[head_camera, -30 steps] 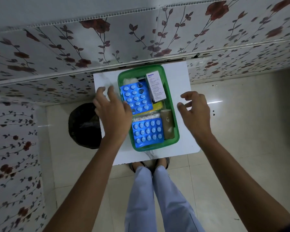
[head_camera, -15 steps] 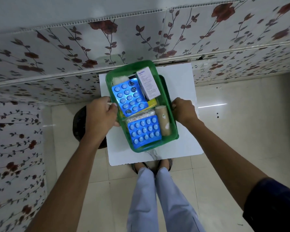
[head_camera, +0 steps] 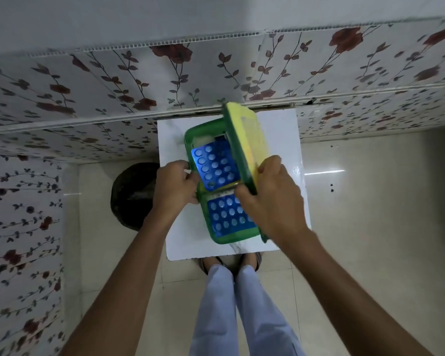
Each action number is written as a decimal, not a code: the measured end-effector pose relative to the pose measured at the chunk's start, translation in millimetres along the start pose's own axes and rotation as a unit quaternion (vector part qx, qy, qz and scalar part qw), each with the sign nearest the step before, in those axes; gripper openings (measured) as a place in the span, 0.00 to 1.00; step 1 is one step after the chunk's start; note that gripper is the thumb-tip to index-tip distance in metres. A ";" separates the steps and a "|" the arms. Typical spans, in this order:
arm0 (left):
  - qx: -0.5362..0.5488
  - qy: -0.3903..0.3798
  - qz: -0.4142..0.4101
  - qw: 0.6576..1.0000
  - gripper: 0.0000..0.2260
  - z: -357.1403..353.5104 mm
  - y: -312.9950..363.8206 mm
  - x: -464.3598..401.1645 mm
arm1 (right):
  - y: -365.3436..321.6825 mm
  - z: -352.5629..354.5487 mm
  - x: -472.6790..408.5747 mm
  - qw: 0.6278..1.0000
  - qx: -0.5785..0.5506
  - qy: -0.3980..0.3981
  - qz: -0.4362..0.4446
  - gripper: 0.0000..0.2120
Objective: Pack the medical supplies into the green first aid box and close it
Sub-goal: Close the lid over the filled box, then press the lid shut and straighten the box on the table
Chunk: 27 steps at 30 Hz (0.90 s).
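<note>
Head view: you look down on a small white table (head_camera: 280, 140) set against a floral wall panel (head_camera: 113, 86).
Green first aid box (head_camera: 190, 140): on the table, open side up, roughly central.
Lid (head_camera: 244, 142): green rim with a yellow face, raised on edge along the box's right side and tilted over the opening; blurred.
Contents: two blue blister packs, one in the far half (head_camera: 213, 165), one in the near half (head_camera: 226, 217); something white in the far left corner, too unclear to name.
Your left hand (head_camera: 175, 183): curled closed on the box's left rim.
Your right hand (head_camera: 270, 194): fingers closed around the lid's near edge, covering the box's right side.
Floor: a dark round bin (head_camera: 131, 196) left of the table; your light trousers (head_camera: 239, 309) and sandalled feet below its near edge.
</note>
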<state>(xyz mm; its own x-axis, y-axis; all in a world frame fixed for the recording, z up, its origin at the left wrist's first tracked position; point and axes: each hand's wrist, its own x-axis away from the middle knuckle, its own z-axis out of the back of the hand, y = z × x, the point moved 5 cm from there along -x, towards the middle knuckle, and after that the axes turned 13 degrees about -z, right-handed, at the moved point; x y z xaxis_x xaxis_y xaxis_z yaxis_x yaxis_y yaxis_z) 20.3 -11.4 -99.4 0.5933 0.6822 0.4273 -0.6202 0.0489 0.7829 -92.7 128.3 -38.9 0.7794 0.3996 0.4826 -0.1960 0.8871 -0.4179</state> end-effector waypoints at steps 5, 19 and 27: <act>0.042 0.010 0.015 0.999 0.11 0.6 -8.1 0.2 | 4.5 -21.0 -3.0 0.994 0.100 0.040 0.018 0.33; 0.127 -0.004 0.002 0.992 0.21 -0.8 0.8 8.9 | 36.0 -11.1 -64.9 0.990 -0.004 -0.104 -0.096 0.46; 0.019 -0.067 -0.044 0.997 0.22 -5.3 6.5 11.3 | 18.5 -40.0 -34.3 0.995 0.039 -0.078 -0.056 0.50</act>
<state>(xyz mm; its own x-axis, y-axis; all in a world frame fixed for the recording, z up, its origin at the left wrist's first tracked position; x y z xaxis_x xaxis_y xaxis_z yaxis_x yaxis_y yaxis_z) 20.3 0.4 -91.9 0.7090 0.5731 0.4109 -0.5445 0.0745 0.8355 -99.3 121.8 -94.0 0.6985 0.3225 0.6388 -0.1639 0.9411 -0.2958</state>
